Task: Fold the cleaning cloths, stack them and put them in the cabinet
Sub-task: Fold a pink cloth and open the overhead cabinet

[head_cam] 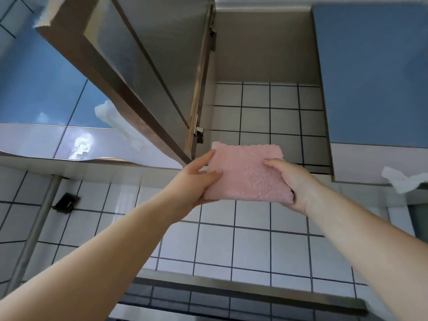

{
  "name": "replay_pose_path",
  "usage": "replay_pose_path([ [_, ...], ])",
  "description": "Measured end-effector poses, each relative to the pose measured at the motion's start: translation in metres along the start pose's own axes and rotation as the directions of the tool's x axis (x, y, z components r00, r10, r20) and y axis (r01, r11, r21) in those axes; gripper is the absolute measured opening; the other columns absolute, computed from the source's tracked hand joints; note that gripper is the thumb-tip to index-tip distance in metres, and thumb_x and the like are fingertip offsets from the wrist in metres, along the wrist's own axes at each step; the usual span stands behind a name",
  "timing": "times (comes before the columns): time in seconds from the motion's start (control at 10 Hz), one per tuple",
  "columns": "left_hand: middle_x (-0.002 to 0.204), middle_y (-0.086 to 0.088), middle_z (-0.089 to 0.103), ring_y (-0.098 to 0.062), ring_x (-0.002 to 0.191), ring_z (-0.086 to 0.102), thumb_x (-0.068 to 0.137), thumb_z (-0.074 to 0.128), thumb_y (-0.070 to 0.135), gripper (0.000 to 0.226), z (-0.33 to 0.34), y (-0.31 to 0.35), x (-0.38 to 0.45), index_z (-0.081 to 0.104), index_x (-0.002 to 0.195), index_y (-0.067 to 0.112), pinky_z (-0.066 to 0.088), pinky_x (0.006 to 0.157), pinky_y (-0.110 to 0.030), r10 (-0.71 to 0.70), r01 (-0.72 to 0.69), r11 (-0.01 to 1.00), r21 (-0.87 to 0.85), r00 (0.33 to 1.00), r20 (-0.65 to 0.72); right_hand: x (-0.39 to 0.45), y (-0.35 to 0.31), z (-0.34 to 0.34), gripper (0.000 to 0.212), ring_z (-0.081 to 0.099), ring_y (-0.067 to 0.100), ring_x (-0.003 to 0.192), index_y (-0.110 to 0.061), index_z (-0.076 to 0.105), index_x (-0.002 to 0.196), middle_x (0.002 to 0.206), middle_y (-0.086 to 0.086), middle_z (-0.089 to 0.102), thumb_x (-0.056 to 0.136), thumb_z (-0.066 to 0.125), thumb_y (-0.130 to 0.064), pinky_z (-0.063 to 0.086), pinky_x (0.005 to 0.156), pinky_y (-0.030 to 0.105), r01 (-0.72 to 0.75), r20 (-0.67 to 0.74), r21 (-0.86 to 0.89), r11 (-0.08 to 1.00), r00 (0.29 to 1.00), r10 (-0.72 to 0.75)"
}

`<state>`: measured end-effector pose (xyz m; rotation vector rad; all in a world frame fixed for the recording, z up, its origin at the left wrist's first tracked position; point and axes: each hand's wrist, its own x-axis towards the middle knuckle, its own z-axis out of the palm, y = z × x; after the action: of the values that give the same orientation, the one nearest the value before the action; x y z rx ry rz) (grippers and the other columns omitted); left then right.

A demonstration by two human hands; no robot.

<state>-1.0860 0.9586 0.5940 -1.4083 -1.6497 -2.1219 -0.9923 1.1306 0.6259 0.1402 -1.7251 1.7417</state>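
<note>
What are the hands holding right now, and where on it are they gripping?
A folded pink cloth, held up in front of the open cabinet. The left hand grips its left edge, the right hand its right edge.

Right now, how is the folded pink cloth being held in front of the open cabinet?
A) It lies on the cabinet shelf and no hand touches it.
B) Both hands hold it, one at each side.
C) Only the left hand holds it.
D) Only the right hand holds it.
B: the left hand has a grip on the left side of the pink cloth, and the right hand grips its right side, below the open cabinet door.
</note>
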Motion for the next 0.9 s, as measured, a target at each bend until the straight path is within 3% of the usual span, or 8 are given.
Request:
replay_pose_path([
  [0.1,0.122,0.008,0.056,-0.021,0.107,0.06,0.095,0.051,0.012,0.049,0.01,0.0,0.036,0.042,0.137,0.035,0.057,0.08,-0.034,0.085,-0.076,0.994,0.073,0.988,-0.132,0.028,-0.012,-0.003,0.013,0.062,0.013,0.057,-0.014,0.06,0.088,0.074,0.001,0.064,0.091,0.059,-0.026,0.045,0.042,0.014,0.026,-0.042,-0.127,0.992,0.999,-0.031],
  [0.3,0.122,0.0,0.049,-0.023,0.107,0.051,0.096,0.047,0.012,0.027,0.021,0.0,0.106,0.067,0.11,0.024,0.052,0.084,-0.032,0.122,-0.051,0.975,0.214,0.936,-0.332,0.086,-0.026,-0.024,0.072,0.061,0.018,0.08,-0.015,0.024,0.147,0.113,0.008,0.059,0.088,0.065,-0.017,0.05,0.06,0.029,0.138,0.022,-0.215,0.967,0.99,-0.137],
  [0.4,0.117,-0.004,0.051,-0.022,0.1,0.047,0.098,0.045,0.013,0.026,0.031,0.002,0.138,0.066,0.113,0.014,0.051,0.09,-0.036,0.153,-0.019,0.948,0.319,0.902,-0.403,0.107,-0.031,-0.034,0.073,0.061,0.019,0.094,-0.021,0.028,0.146,0.125,0.006,0.054,0.085,0.068,-0.015,0.051,0.075,0.031,0.226,0.08,-0.384,0.895,0.974,-0.211],
  [0.5,0.12,-0.011,0.057,-0.027,0.105,0.053,0.098,0.044,0.02,0.032,0.04,-0.001,0.164,0.058,0.122,0.004,0.045,0.085,-0.032,0.136,0.058,0.92,0.387,0.88,-0.455,0.126,-0.03,-0.039,0.057,0.054,0.02,0.114,-0.02,0.049,0.136,0.134,0.002,0.051,0.084,0.07,-0.025,0.04,0.098,0.026,0.344,0.176,-0.768,0.541,0.925,-0.338],
  [0.6,0.121,-0.017,0.06,-0.03,0.112,0.055,0.096,0.044,0.016,0.031,0.037,-0.005,0.176,0.059,0.119,0.002,0.04,0.083,-0.027,0.165,0.106,0.68,0.726,0.942,-0.292,0.142,-0.021,-0.039,0.044,0.051,0.019,0.122,-0.02,0.059,0.127,0.134,0.0,0.056,0.085,0.067,-0.03,0.034,0.099,0.021,0.393,0.299,-0.897,0.205,0.878,-0.374],
  [0.7,0.125,-0.017,0.057,-0.028,0.111,0.054,0.097,0.042,0.014,0.032,0.033,-0.01,0.186,0.055,0.122,0.0,0.043,0.084,-0.025,0.164,0.132,0.589,0.798,0.947,-0.278,0.149,-0.016,-0.034,0.036,0.054,0.02,0.118,-0.017,0.063,0.122,0.129,0.003,0.06,0.089,0.062,-0.03,0.039,0.1,0.026,0.424,0.35,-0.893,0.154,0.866,-0.356],
  [0.8,0.138,-0.02,0.043,-0.031,0.128,0.042,0.096,0.039,0.002,0.038,0.025,-0.016,0.192,0.039,0.133,-0.004,0.038,0.104,-0.029,0.118,0.187,0.0,0.982,0.976,-0.186,0.156,-0.017,-0.028,0.034,0.053,0.021,0.119,-0.017,0.063,0.123,0.13,0.005,0.06,0.091,0.058,-0.03,0.039,0.098,0.025,0.421,0.366,-0.9,0.107,0.868,-0.335],
  [0.9,0.142,-0.014,0.038,-0.028,0.132,0.039,0.095,0.044,0.004,0.043,0.022,-0.021,0.2,0.037,0.137,0.004,0.037,0.106,-0.034,0.108,0.169,-0.14,0.976,0.982,-0.155,0.165,-0.017,-0.021,0.032,0.055,0.024,0.117,-0.012,0.067,0.117,0.126,0.009,0.062,0.092,0.056,-0.028,0.042,0.1,0.031,0.425,0.378,-0.901,0.086,0.868,-0.324],
])
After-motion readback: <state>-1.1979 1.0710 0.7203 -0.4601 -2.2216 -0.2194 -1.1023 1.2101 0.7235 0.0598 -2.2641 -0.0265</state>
